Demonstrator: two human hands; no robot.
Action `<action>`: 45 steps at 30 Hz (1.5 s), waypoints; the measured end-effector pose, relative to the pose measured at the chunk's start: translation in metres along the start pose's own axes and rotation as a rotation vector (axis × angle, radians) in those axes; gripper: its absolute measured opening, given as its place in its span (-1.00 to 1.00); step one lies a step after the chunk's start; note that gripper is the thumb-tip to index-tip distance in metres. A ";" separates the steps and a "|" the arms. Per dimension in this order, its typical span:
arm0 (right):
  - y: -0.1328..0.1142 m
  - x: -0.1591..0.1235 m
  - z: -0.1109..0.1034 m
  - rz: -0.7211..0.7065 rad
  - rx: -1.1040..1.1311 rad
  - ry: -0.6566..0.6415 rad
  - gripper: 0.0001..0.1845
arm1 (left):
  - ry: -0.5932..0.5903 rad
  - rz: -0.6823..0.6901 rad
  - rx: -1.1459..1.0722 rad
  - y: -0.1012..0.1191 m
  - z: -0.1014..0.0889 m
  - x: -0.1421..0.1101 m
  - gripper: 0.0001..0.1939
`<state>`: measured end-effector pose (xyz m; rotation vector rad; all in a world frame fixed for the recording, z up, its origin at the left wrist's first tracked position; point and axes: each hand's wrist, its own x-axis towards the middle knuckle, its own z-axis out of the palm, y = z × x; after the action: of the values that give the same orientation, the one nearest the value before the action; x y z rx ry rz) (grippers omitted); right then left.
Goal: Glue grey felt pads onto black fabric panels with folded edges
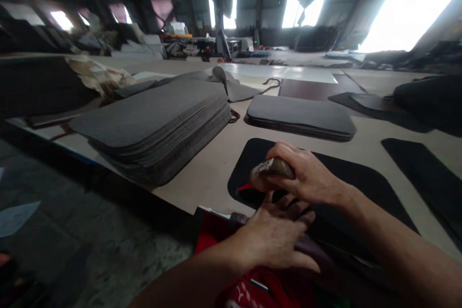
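My right hand (306, 173) is closed around a hand tool with a thick, worn tan-and-brown handle (272, 172); its exact kind is not clear. A narrow red part (244, 186) shows at its lower left, over the rounded left end of a flat black sheet (346, 168). Just below the tool, my left hand (276, 233) lies palm down with fingers apart over the sheet's near edge, its thumb pointing right. The fingertips lie in shadow under the right hand. A dark, purplish strip (317, 252) runs beneath the left hand.
To the left is a tall stack of grey rounded sheets (155, 110); beyond the black sheet sits a lower stack (301, 114). A black strip (426, 178) lies at right. Dark cord (234, 115) rests near the tall stack. The table's front edge (169, 202) drops to the floor.
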<state>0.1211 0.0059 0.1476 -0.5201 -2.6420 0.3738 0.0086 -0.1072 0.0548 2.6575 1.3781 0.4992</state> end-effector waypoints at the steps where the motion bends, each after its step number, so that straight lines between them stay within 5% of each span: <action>1: 0.000 0.003 -0.001 0.005 -0.021 -0.003 -0.81 | -0.008 0.005 -0.006 0.000 -0.001 0.001 -0.14; 31: 0.076 0.075 -0.001 0.257 -0.438 0.146 -0.77 | -0.165 0.001 -0.254 -0.008 -0.007 0.007 -0.18; 45: 0.048 0.019 -0.002 0.232 0.209 0.073 -0.73 | -0.111 -0.016 -0.260 -0.002 -0.010 0.002 -0.18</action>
<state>0.1206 0.0570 0.1399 -0.7575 -2.4413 0.6800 0.0046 -0.1051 0.0643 2.4258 1.2118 0.4846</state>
